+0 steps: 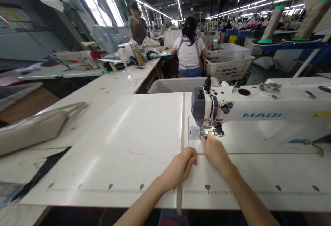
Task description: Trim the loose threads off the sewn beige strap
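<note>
A white sewing machine (258,110) marked MAQI stands on the white table (124,150), its needle head at the left. A long beige strap (182,122) runs from the far table edge toward me and hangs over the front edge. My left hand (181,167) pinches the strap near the front. My right hand (214,151) reaches to the presser foot (210,133), fingertips touching it; whether it holds anything I cannot make out.
A beige bag-like piece (33,129) lies at the left, dark fabric (38,174) beside it. Thread cones (271,24) stand at the back right. A seated person (189,48) works ahead, with white baskets (227,65) beside; another person (138,26) stands farther back.
</note>
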### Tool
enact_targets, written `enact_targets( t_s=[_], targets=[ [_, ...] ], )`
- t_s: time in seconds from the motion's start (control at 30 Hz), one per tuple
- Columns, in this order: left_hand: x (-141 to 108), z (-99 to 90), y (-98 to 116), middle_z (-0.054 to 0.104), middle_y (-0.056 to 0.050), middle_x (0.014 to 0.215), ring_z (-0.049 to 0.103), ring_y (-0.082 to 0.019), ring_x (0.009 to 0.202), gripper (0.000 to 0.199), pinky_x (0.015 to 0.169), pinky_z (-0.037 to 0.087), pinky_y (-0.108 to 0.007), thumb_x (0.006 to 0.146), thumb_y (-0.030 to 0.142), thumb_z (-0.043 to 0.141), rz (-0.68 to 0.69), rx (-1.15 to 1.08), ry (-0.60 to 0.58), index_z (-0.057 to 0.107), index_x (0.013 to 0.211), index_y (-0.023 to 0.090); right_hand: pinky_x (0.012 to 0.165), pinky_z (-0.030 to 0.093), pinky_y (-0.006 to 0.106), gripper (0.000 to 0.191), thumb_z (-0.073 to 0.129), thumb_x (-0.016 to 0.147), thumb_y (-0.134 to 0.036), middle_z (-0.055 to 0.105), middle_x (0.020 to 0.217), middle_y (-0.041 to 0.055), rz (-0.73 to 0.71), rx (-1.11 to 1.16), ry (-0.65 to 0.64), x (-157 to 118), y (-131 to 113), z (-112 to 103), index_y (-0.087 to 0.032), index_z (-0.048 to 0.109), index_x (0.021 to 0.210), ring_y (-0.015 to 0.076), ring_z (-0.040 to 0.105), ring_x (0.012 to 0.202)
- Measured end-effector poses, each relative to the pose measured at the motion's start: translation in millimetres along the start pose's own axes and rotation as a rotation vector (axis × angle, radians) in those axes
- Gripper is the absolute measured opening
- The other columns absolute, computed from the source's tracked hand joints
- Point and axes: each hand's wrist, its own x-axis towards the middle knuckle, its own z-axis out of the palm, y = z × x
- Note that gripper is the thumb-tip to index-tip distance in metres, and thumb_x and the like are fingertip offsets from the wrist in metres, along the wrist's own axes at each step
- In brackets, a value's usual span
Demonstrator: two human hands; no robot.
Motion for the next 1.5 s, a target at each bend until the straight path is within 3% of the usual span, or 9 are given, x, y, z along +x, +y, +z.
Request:
enact_targets(
  t_s=[0.2,0.43,0.6,0.77,1.07,1.2,1.33,1.4,1.5],
  targets=[
    [-1,-4.4,1,0.055,0.0,0.085,0.053,-0.015,0.078,0.015,0.075,0.043,-0.028,0.094,0.025,0.029,-0.01,0.009,-0.025,0.042,0.087,0.021,0.066,0.041,0.04,0.024,0.027,0.089,-0.023,0.062,0.097,0.0219,-0.085,0.025,-0.058,4,-9,-4,-0.01,0.046,0.099,0.0361,0.064,0.085],
    [22,-32.4,-10,0.062,0.0,0.075,0.058,-0.016,0.072,0.015,0.069,0.044,-0.027,0.091,0.025,0.035,-0.057,0.091,-0.002,0.049,0.086,0.02,0.077,0.047,0.034,0.016,0.043,0.087,-0.033,0.068,0.094,0.003,-0.297,0.233,-0.33,-18,35,-38,-0.025,0.049,0.1,0.02,0.064,0.089],
    [60,-20.4,-27,0.058,-0.01,0.096,0.052,-0.028,0.094,0.021,0.082,0.041,-0.042,0.082,0.028,0.052,-0.17,0.446,0.276,0.057,0.1,0.019,0.08,0.046,0.038,0.018,0.043,0.087,-0.034,0.067,0.096,0.0039,-0.255,0.29,-0.299,-24,54,-41,-0.026,0.049,0.101,0.0206,0.063,0.094],
    [90,-8.0,-27,0.058,-0.01,0.105,0.043,-0.033,0.111,0.006,0.094,0.032,-0.051,0.076,0.024,0.06,-0.072,0.359,0.293,0.064,0.074,0.019,0.081,0.045,0.038,0.021,0.045,0.086,-0.038,0.066,0.099,0.0026,-0.219,0.337,-0.214,-27,57,-32,-0.026,0.049,0.103,0.0196,0.062,0.09],
    [80,-41.0,-53,0.068,-0.007,0.076,0.061,-0.017,0.067,0.034,0.069,0.05,-0.034,0.081,0.045,0.05,-0.101,-0.2,0.336,0.059,0.08,0.013,0.085,0.044,0.04,0.026,0.045,0.085,-0.042,0.067,0.102,0.0047,-0.152,0.444,-0.134,-27,60,-25,-0.027,0.051,0.105,0.0215,0.061,0.094],
    [83,-58.2,-68,0.064,-0.007,0.075,0.059,-0.019,0.074,0.035,0.073,0.048,-0.036,0.082,0.048,0.047,-0.214,-0.101,0.487,0.056,0.077,0.015,0.085,0.044,0.039,0.034,0.041,0.086,-0.048,0.063,0.101,0.0051,-0.102,0.518,-0.125,-25,64,-20,-0.027,0.049,0.112,0.0212,0.06,0.092],
    [71,-61.3,-73,0.059,-0.013,0.099,0.048,-0.03,0.103,0.027,0.09,0.037,-0.048,0.082,0.041,0.049,-0.347,0.116,0.669,0.057,0.086,0.016,0.089,0.043,0.037,0.041,0.037,0.086,-0.051,0.059,0.108,0.0049,-0.074,0.597,-0.141,-24,65,-21,-0.027,0.043,0.119,0.0204,0.057,0.099],
    [59,-51.8,-68,0.055,-0.014,0.11,0.041,-0.034,0.111,0.03,0.094,0.032,-0.052,0.072,0.04,0.062,-0.355,0.242,0.625,0.058,0.09,0.016,0.08,0.045,0.033,0.038,0.045,0.083,-0.053,0.059,0.092,0.0007,-0.059,0.61,-0.153,-26,63,-22,-0.026,0.048,0.109,0.0182,0.057,0.086],
    [43,-35.3,-54,0.056,-0.012,0.108,0.044,-0.035,0.108,0.028,0.091,0.035,-0.049,0.064,0.04,0.07,-0.361,0.441,0.366,0.061,0.079,0.017,0.059,0.039,0.03,0.031,0.054,0.076,-0.055,0.041,0.057,-0.008,-0.053,0.488,-0.164,-35,52,-22,-0.025,0.051,0.082,0.0143,0.046,0.056]
  ],
)
